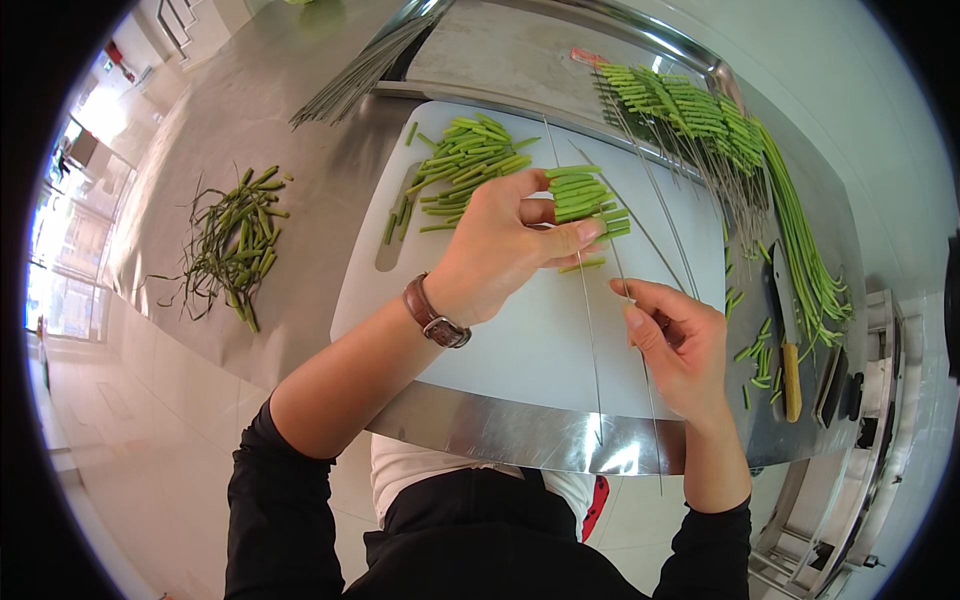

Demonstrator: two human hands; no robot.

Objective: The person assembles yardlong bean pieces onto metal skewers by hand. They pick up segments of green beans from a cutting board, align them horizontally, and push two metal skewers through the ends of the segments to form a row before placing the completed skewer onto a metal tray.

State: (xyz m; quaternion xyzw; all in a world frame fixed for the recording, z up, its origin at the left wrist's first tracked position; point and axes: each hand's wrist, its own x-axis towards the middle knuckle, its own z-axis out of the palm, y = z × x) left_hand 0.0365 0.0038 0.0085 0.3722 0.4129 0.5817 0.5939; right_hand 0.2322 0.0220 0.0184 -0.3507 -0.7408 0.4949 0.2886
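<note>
My left hand (504, 244) grips a flat row of cut green stem pieces, probably garlic scapes (576, 196), above a white cutting board (487, 360). One thin metal skewer (590, 337) runs from that row down past the board's front edge. My right hand (679, 337) pinches a second metal skewer (654, 420) between thumb and fingers; its upper part reaches the row's lower pieces. A single cut piece (583, 265) lies on the board under my left hand. Behind that hand is a heap of cut stems (472, 161). Loose skewers (660, 202) lie across the board's right side.
Skewered stem rows (682, 112) rest on a metal tray (495, 52) at the back. Uncut long stems (799, 240), a wooden-handled knife (787, 322) and scraps (761, 360) lie right. Left are trimmed ends (240, 247); a skewer bundle (360, 71) leans on the tray.
</note>
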